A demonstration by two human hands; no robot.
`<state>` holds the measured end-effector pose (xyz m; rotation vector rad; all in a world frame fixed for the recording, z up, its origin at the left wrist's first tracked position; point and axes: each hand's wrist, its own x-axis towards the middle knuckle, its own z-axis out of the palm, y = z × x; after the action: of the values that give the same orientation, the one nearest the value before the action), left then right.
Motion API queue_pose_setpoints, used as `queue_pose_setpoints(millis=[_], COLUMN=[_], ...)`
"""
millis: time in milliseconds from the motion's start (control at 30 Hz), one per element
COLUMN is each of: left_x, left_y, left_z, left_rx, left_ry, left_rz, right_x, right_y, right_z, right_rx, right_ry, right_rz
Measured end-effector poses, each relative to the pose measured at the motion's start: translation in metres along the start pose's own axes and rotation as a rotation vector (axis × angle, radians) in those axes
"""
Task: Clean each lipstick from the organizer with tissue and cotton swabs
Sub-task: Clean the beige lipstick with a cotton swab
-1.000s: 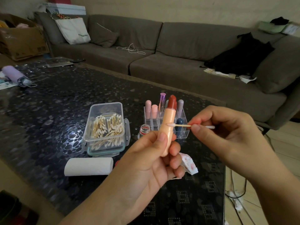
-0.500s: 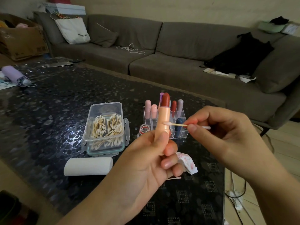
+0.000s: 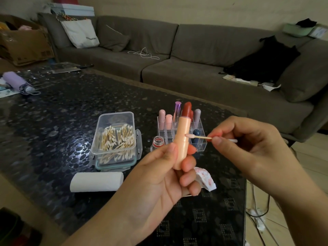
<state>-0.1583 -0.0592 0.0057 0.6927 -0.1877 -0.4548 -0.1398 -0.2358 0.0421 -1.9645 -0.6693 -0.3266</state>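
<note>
One open cotton swab box (image 3: 115, 139) and one tissue roll (image 3: 96, 181) sit at near left, within reach. The left hand (image 3: 159, 178) grips one peach lipstick (image 3: 182, 139) upright, bullet extended, presenting its barrel. The right hand (image 3: 248, 144) pinches one cotton swab (image 3: 200, 137), tip touching that barrel. Behind stands the clear organizer (image 3: 200, 139), holding about six tubes.

Dark lettering is printed on the white tote bag (image 3: 80, 33) on the sofa (image 3: 195, 55), but it cannot be read.
</note>
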Motion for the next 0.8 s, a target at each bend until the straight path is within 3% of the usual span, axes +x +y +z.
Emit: queue_pose_setpoints(millis=[300, 667, 733, 800], left_x=[-0.003, 0.001, 0.001, 0.000], left_y=[0.002, 0.003, 0.002, 0.000], left_z=[0.000, -0.011, -0.010, -0.006], left_rx=[-0.075, -0.213, -0.187, -0.058], left_ry=[-0.045, -0.253, -0.217, -0.084], left_rz=[-0.041, -0.108, -0.077, -0.004], right_x=[0.000, 0.000, 0.000, -0.001], right_y=[0.000, -0.003, -0.002, -0.002], right_z=[0.000, 0.001, 0.001, -0.001], right_rx=[0.039, 0.041, 0.023, -0.008], right_ry=[0.011, 0.009, 0.004, 0.022], right_rz=[0.007, -0.012, -0.006, 0.012])
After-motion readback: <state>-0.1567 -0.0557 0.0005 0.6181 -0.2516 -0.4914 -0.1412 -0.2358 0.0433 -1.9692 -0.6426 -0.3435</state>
